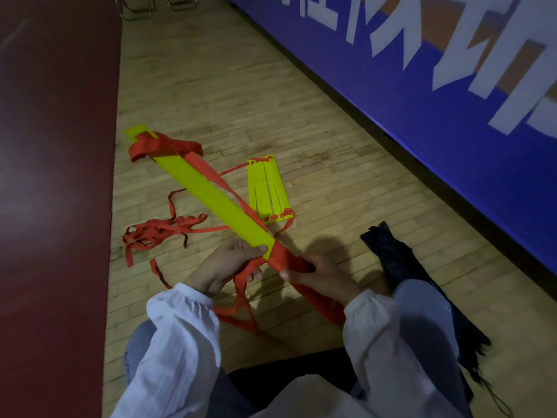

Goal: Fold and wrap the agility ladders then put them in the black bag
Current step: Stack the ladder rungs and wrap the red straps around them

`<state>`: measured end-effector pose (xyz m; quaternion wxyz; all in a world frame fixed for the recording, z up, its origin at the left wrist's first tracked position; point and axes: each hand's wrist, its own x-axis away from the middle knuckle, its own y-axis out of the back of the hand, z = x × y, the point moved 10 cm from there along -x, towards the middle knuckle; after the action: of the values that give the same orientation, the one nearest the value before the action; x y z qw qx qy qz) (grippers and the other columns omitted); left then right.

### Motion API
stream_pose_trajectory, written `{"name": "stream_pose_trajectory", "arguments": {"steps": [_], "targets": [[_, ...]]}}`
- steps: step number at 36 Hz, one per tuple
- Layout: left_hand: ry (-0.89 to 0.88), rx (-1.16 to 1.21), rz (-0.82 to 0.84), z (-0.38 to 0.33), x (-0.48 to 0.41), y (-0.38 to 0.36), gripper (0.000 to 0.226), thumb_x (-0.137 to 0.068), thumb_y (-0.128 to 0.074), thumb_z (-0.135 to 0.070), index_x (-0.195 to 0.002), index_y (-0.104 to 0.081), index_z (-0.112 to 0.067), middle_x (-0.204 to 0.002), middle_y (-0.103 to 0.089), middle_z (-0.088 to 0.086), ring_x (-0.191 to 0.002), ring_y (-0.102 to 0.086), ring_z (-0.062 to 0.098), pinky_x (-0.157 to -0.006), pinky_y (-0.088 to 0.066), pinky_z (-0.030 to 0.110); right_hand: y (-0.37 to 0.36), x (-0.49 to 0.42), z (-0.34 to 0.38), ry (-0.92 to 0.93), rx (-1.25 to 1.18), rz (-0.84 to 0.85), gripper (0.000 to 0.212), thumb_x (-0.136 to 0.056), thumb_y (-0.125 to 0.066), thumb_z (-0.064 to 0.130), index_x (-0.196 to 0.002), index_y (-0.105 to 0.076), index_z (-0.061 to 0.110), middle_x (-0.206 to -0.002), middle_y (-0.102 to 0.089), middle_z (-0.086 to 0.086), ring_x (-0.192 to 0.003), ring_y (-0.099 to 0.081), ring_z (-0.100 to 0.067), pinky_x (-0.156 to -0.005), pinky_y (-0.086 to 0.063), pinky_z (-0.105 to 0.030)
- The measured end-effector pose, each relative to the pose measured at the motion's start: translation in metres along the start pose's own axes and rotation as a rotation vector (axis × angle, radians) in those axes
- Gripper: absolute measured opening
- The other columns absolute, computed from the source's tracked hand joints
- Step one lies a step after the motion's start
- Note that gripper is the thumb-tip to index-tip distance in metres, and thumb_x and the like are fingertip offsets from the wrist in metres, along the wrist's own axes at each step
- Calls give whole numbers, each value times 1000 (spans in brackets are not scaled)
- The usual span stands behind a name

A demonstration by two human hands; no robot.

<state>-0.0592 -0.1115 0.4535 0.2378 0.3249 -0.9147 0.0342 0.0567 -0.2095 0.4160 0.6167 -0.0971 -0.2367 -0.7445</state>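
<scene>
The wooden floor (301, 101) is carrying all items. A dark red surface (54, 176) is bordering it on the left, and a blue panel (422, 101) with white characters is bordering it on the right.

A flat bundle of yellow rungs (269, 188) is lying on the boards near the centre. A loose tangle of red straps (156, 235) is lying to its left, and one thin strap is running up to the bundle.

A black bag (391, 257) is lying crumpled near the blue panel. Metal chair legs (141, 12) are standing at the far edge.

A long stack of yellow rungs (205, 188) is angling over the boards; whether its far end is touching them cannot be determined.
</scene>
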Motion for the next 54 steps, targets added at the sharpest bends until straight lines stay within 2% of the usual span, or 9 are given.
{"name": "stream_pose_trajectory", "arguments": {"steps": [4,8,19,22,29,38,43,50,54], "targets": [[-69,-29,65,-8,4,-9,46,-93,-57,-15,-49,-68,-11,-52,-64,12,-35,-50,12,-41,-39,21,-9,3,0,-4,-72,97,21,-82,-74,29,-95,-68,13,-84,-73,-2,-73,-68,-14,-76,-54,-28],[-103,-60,93,-11,5,-11,40,-90,-60,-21,-52,-67,-10,-55,-65,15,-39,-51,14,-46,-39,24,-17,8,5,22,-223,166,5,-84,-71,11,-87,-69,8,-78,-73,-8,-62,-68,-14,-65,-53,-20],[145,-10,230,-1,11,-23,37,-99,-48,-21,-106,-61,13,-76,-75,8,-47,-65,14,-40,-51,19,-6,7,-2,62,-240,-8,6,-79,-76,10,-77,-71,12,-65,-70,0,-58,-64,-11,-61,-50,-20],[157,-19,205,2,8,-16,41,-98,-48,-29,-104,-67,8,-103,-73,15,-49,-63,15,-43,-51,19,0,4,-8,47,-221,-69,9,-75,-80,14,-79,-72,14,-69,-72,-3,-64,-67,-15,-67,-53,-29],[101,78,21,-3,0,-6,35,-98,-50,-31,-108,-63,-1,-96,-70,23,-45,-56,17,-39,-44,21,6,-2,-13,49,-29,-220,40,-55,-79,53,-81,-74,23,-77,-74,-2,-76,-71,-20,-79,-57,-48],[106,41,-218,4,-6,-2,41,-93,-58,-36,-94,-65,4,-82,-69,27,-35,-55,18,-33,-41,19,6,3,-3,100,229,-329,30,-77,-77,42,-94,-73,18,-80,-70,-1,-80,-66,-17,-66,-45,-29],[147,21,-251,11,-4,0,34,-94,-56,-29,-86,-64,4,-79,-69,27,-33,-54,18,-31,-39,19,-2,-4,-14,59,187,-229,48,-72,-71,60,-89,-71,14,-79,-71,-3,-79,-68,-20,-77,-54,-40],[119,-99,-224,10,2,-3,39,-94,-55,-32,-95,-66,6,-81,-72,21,-36,-57,18,-34,-43,20,-26,-6,-28,-61,-43,46,100,-72,-26,90,-88,-71,2,-74,-71,-12,-72,-68,-20,-89,-50,-39],[96,-107,-181,5,4,-9,43,-94,-56,-38,-99,-64,4,-71,-70,12,-36,-58,15,-35,-45,20,-22,-5,-30,-86,-106,40,84,-78,-30,85,-92,-73,14,-81,-69,-11,-73,-65,-20,-80,-50,-37]]}}
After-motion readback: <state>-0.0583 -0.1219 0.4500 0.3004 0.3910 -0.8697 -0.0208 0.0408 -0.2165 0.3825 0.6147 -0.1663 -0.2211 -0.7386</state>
